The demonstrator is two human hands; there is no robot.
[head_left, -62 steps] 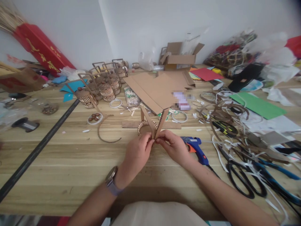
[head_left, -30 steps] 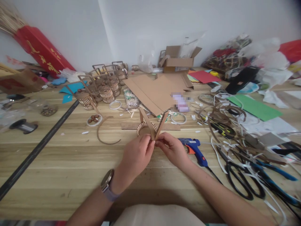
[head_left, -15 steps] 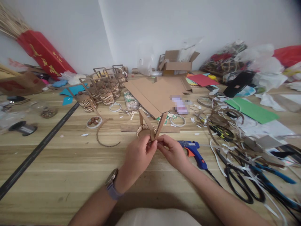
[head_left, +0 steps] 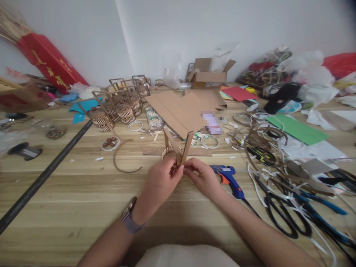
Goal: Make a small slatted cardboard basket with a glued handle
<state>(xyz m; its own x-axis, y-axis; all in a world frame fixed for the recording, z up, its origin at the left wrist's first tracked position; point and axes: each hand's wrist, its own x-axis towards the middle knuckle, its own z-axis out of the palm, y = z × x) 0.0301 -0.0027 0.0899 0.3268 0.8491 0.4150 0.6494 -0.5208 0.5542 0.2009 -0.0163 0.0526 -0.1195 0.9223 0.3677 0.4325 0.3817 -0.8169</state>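
Both hands meet over the wooden table [head_left: 83,200] at the centre. My left hand [head_left: 162,181] and my right hand [head_left: 201,178] each pinch the fold of a brown cardboard strip [head_left: 179,146] bent into a V, its two arms pointing up and away from me. Behind the strip lies a small ribbed cardboard ring [head_left: 169,151]. A watch [head_left: 128,218] is on my left wrist.
A blue glue gun [head_left: 229,178] lies right of my right hand, black scissors [head_left: 286,218] and cut strips beyond it. A curved ribbed strip [head_left: 122,163], small cardboard baskets [head_left: 116,107], flat cardboard sheets [head_left: 183,107] and a box [head_left: 207,74] stand farther back.
The hands have stayed pinched on the folded strip, shifting only slightly; the view has drifted a little.
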